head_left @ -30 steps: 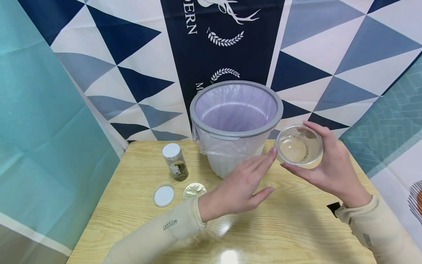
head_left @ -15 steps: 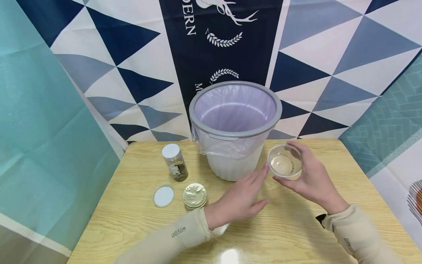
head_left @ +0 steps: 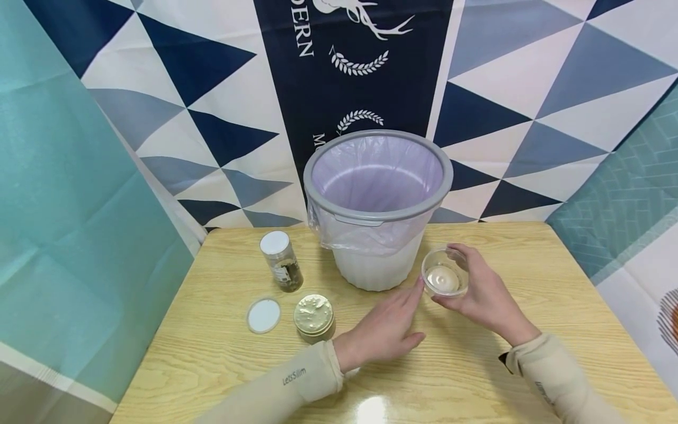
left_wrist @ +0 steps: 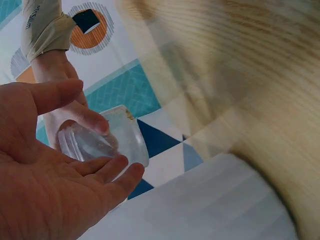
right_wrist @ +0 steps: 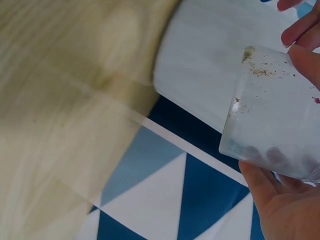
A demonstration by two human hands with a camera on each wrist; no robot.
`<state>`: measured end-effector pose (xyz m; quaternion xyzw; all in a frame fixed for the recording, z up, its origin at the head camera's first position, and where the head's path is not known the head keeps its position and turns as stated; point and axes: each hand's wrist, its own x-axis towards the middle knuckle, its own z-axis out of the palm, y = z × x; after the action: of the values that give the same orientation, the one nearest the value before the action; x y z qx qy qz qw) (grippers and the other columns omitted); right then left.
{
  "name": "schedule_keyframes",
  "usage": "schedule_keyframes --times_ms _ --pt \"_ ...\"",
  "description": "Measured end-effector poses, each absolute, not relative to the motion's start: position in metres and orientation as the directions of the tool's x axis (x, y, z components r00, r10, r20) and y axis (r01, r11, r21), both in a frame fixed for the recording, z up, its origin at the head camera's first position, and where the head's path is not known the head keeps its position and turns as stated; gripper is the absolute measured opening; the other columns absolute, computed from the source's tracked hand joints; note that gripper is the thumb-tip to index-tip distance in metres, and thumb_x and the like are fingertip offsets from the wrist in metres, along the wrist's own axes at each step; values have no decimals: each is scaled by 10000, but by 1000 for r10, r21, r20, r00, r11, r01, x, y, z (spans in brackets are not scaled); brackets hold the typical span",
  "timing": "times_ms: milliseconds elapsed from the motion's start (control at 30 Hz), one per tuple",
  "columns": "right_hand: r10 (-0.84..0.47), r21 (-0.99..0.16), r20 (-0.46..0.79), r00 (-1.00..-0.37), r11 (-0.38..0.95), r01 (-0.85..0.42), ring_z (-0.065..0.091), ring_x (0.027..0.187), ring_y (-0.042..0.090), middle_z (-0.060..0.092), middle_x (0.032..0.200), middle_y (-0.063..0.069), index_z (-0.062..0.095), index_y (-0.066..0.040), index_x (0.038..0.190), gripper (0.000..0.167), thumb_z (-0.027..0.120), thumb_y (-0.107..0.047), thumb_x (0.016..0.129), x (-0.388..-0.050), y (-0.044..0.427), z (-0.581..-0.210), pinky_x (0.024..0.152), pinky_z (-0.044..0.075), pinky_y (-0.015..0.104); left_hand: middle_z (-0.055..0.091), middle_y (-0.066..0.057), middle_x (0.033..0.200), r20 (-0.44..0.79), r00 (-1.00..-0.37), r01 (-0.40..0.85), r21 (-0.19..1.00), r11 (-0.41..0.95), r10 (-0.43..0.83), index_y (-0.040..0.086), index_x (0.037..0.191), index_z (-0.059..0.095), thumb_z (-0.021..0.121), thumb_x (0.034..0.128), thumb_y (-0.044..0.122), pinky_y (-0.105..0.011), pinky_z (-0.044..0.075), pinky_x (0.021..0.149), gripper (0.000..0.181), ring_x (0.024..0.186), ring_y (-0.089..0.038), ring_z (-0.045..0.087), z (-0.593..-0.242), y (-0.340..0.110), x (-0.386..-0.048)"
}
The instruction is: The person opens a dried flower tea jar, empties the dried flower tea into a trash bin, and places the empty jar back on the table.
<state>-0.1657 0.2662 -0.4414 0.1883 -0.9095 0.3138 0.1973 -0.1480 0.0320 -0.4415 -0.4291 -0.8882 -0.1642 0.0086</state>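
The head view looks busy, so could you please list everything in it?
table: one, pale wood, lower half
backdrop: one, navy, blue and white, behind the table
side cloths: two, teal with white, left and right
bin: one, white with grey rim, at the back
liner: one, translucent lavender, in the bin
white-lidded jar: one, clear with dark contents, left of the bin
white disc: one, white, in front of the white-lidded jar
gold-topped container: one, gold, right of the white disc
clear tub: one, transparent, right of the bin
black item: one, black, lower right
sleeves: two, beige, lower edge
left hand: one, bare, beside the clear tub
right hand: one, bare, gripping the clear tub
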Motion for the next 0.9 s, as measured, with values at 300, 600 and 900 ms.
schedule_keyframes --times_ms 300,600,900 --pt "-277 -499 435 -857 718 -485 625 1190 475 586 1323 267 408 38 1446 1101 1018 -58 535 -170 261 -461 938 527 641 241 -203 1691 15 -666 712 313 629 746 -59 1628 75 693 988 352 -342 306 1254 980 1542 -270 337 -455 32 -145" --pt "-339 -507 335 -879 722 -471 609 1188 479 561 1273 246 399 2 1487 1079 1009 -141 609 -170 261 -473 946 542 634 278 -214 1674 -29 -653 723 276 633 757 -89 1612 136 670 997 379 -288 302 1247 940 1512 -267 398 -465 30 -144" --pt "-350 -513 290 -891 729 -453 613 1178 475 569 1274 256 401 15 1458 1053 1003 -128 606 -169 260 -478 961 534 642 253 -192 1685 -88 -646 717 271 642 759 -85 1612 142 642 1010 389 -263 296 1243 915 1523 -243 380 -468 29 -144"
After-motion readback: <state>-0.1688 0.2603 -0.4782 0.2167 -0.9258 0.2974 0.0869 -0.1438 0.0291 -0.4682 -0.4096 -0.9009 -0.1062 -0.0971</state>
